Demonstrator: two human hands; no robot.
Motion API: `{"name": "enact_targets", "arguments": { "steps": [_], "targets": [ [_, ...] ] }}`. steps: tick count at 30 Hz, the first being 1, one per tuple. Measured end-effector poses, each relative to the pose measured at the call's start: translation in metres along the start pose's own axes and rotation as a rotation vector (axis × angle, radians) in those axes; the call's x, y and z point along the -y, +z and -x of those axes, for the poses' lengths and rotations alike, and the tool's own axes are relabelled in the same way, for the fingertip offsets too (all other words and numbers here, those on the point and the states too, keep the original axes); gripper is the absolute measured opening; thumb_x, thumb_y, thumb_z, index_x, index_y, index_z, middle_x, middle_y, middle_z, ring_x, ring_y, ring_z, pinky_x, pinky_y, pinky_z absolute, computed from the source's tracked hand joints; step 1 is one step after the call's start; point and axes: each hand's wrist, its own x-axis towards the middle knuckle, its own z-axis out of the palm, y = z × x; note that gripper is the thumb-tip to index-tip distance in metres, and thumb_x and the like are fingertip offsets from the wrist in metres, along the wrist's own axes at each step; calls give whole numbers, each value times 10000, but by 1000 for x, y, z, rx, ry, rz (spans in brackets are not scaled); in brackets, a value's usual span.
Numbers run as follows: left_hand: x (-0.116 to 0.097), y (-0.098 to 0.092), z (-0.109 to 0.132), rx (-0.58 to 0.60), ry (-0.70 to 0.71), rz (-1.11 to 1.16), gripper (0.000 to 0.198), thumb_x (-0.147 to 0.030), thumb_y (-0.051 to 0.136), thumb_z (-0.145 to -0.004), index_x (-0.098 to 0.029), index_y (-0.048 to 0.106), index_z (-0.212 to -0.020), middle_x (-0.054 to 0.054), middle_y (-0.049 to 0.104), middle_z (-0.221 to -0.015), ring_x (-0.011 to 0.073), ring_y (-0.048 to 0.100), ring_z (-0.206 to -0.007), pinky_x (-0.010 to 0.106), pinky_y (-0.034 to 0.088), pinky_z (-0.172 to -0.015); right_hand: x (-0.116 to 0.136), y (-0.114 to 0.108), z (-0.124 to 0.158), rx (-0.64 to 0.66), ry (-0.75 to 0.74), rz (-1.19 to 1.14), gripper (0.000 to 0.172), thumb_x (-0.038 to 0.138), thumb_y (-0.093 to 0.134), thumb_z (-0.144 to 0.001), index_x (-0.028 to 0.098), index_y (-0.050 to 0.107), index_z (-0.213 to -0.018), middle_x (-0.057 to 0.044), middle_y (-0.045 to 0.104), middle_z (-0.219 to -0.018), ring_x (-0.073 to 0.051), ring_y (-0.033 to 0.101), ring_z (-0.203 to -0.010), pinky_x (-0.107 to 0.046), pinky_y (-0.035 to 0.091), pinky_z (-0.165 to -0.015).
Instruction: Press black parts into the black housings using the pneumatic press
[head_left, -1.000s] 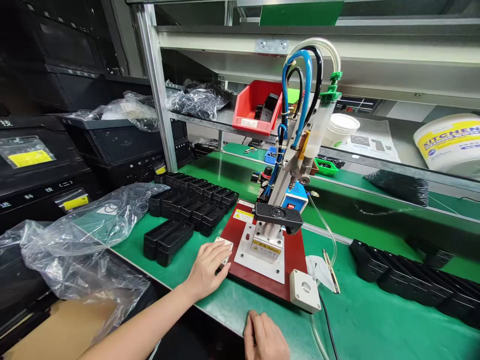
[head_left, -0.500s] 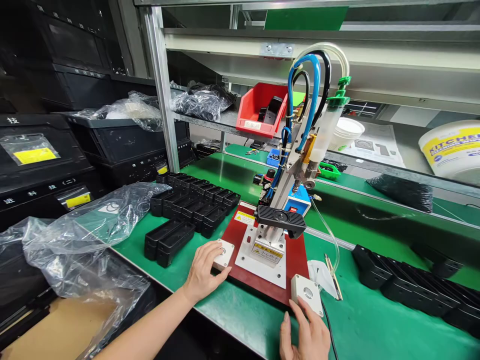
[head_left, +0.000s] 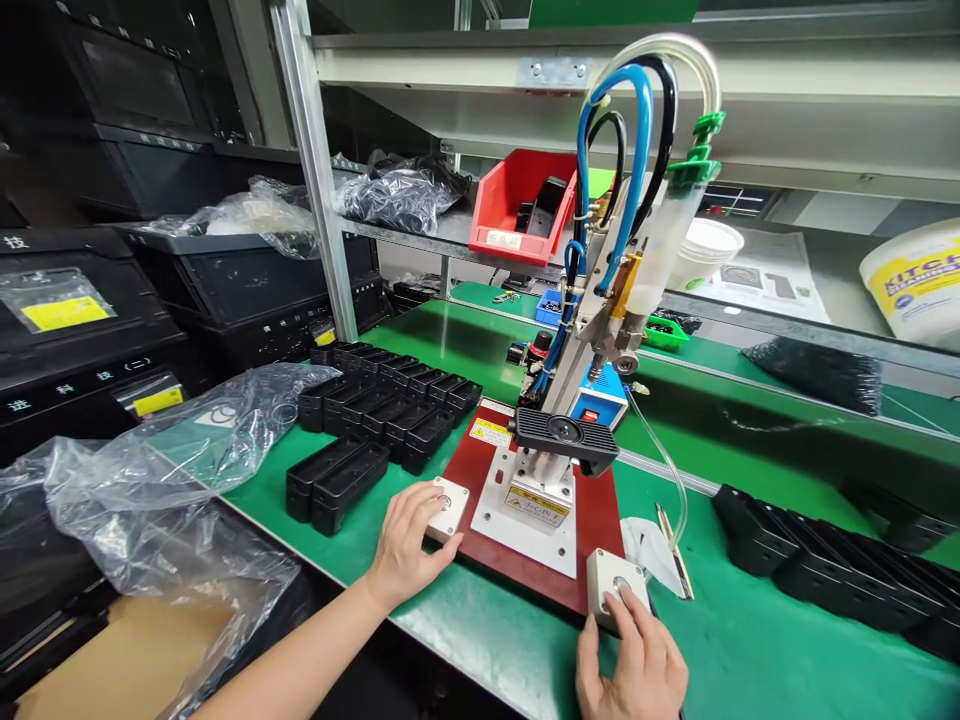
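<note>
My left hand (head_left: 409,545) rests over a white push-button box (head_left: 453,515), its fingertips at the round button and the thumb stretched along the box's near side. On the other side, the fingertips of my right hand (head_left: 634,665) touch the button on a second white box (head_left: 602,578). Neither hand grasps anything. Between the boxes stands a bench dispensing machine (head_left: 600,330) with a clear syringe and blue and black hoses, mounted on a dark red base (head_left: 517,580). A ribbed black plastic part with a round centre (head_left: 564,430) sits tilted on its fixture (head_left: 536,500), below the nozzle.
Rows of black rectangular housings (head_left: 375,400) stand left on the green bench (head_left: 480,640); more black parts (head_left: 817,550) line the right. A red bin (head_left: 510,200) sits on the shelf behind. Clear plastic bags (head_left: 187,450) overhang the left edge. A white tissue (head_left: 652,550) lies beside the base.
My right hand has moved up and rightward, and its fingers now lie on the right button. My left hand stays at its box. The camera view has shifted slightly.
</note>
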Motion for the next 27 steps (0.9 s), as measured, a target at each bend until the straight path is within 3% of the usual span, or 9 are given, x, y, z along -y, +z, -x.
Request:
{"name": "enact_targets", "arguments": {
  "steps": [9,18,23,27],
  "targets": [
    [-5,2,-4,2,-49,-49,293,-238,651,-781,-204,506,-1033,110,650,-1061,282,614,-1078,434,516,-842,7,-5,-28,23,28,141,282,407,485,-935,146,591,-922,-116,666,-860,-273,600,-835,-352,404,-685],
    [-6,5,-6,-37,-67,-59,256,-232,669,-753,-199,501,-944,100,654,-1045,276,624,-1049,407,507,-820,2,-2,-36,26,-34,177,302,416,483,-943,148,585,-847,-98,638,-787,-238,579,-750,-322,388,-630],
    [-2,9,1,-27,-60,-34,323,-230,667,-774,-191,506,-1051,119,633,-1111,283,597,-1105,420,505,-873,6,-3,-33,28,-33,158,287,398,481,-947,136,591,-906,-111,659,-851,-266,606,-800,-345,432,-660],
    [0,11,5,11,-94,-29,380,-261,656,-784,-180,497,-1119,146,600,-1185,293,587,-1114,442,515,-892,8,-1,-23,12,-49,60,265,320,518,-919,101,590,-1048,-180,653,-1056,-334,615,-957,-419,490,-759]
  ]
}}
